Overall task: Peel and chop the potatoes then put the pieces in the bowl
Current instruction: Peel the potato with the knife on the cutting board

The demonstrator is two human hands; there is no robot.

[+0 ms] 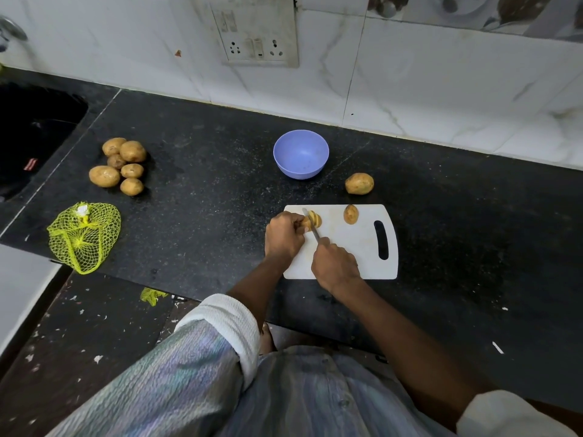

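Observation:
A white cutting board lies on the black counter. My left hand holds a potato piece down at the board's far left corner. My right hand grips a knife whose blade lies across that piece. Another potato half rests on the board near its far edge. A whole potato sits on the counter just beyond the board. A blue bowl stands behind the board, with nothing visible inside it.
Several unpeeled potatoes lie in a heap at the left of the counter. A yellow net bag lies near the counter's front left edge. A dark sink is at the far left. The tiled wall with a socket panel runs behind.

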